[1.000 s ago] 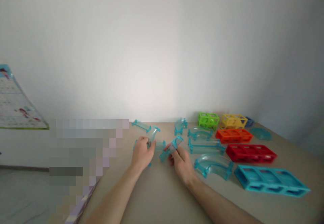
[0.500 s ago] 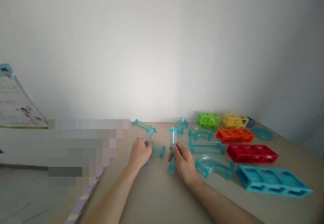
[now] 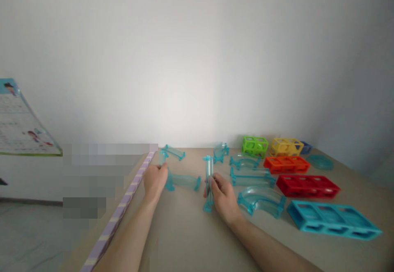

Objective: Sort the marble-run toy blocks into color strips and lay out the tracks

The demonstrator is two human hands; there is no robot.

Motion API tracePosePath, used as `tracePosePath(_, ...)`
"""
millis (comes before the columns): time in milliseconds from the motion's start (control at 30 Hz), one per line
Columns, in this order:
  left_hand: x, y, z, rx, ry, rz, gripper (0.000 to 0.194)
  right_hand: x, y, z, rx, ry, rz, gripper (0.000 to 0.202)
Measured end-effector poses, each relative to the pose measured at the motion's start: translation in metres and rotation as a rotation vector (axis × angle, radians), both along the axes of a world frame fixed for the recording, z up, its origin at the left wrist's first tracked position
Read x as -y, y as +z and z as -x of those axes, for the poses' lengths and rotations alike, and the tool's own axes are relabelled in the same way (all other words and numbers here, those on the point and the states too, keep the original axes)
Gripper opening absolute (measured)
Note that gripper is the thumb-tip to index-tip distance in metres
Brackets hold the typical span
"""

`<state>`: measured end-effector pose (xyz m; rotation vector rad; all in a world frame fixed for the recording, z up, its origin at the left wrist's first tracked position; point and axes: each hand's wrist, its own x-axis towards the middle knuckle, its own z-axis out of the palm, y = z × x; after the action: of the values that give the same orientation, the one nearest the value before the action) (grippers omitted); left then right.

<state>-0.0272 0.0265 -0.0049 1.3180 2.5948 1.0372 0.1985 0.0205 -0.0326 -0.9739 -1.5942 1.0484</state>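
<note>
My left hand [image 3: 154, 181] is closed around a short translucent blue track piece [image 3: 163, 157], whose upper end sticks out above the fingers. Most of that piece is hidden by the hand. Just right of it, another translucent blue track piece [image 3: 184, 181] lies on the table. My right hand [image 3: 224, 196] grips a straight translucent blue track piece [image 3: 209, 167], its long side pointing away from me. Beside the right hand lie a straight double-railed track [image 3: 252, 177] and a curved track [image 3: 261, 198].
Further right are block frames in light blue [image 3: 334, 218], red [image 3: 308, 186], orange [image 3: 287, 164], green [image 3: 255, 145] and yellow [image 3: 286, 146]. A clear blue disc [image 3: 320, 162] lies behind them. A small track [image 3: 175, 152] rests near the wall. Purple striped edging [image 3: 123, 206] marks the table's left side.
My left hand has moved left with its track piece, uncovering more of the track piece on the table. My right hand has stayed nearly still, still gripping the straight track piece.
</note>
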Motion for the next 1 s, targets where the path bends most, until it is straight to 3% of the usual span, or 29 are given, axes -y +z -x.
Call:
tracePosePath(200, -0.002, -0.006, 0.003, 0.032, -0.029, 0.059, 0.032, -0.002, -0.002, 0.001, -0.010, 0.008, 0.009, 0.033)
tracePosePath(433, 0.000, 0.000, -0.002, -0.046, -0.033, 0.008, 0.026, -0.003, -0.004, 0.001, -0.010, 0.006, 0.030, 0.033)
tracePosePath(667, 0.008, 0.004, -0.013, -0.275, -0.049, -0.147, 0.018, -0.001, 0.001, 0.002, -0.017, 0.009, 0.023, 0.033)
tracePosePath(767, 0.007, 0.006, -0.025, -0.448, -0.123, -0.237, 0.019, 0.000, 0.003, 0.002, -0.028, 0.012, 0.019, 0.032)
tracePosePath(867, -0.010, 0.010, -0.031, -0.543, -0.206, -0.083, 0.026, 0.000, 0.002, 0.004, -0.030, 0.023, 0.008, 0.032)
tracePosePath(1000, -0.050, 0.018, -0.020, -0.562, -0.283, 0.118, 0.036, -0.001, -0.002, 0.005, -0.056, 0.029, -0.011, 0.032)
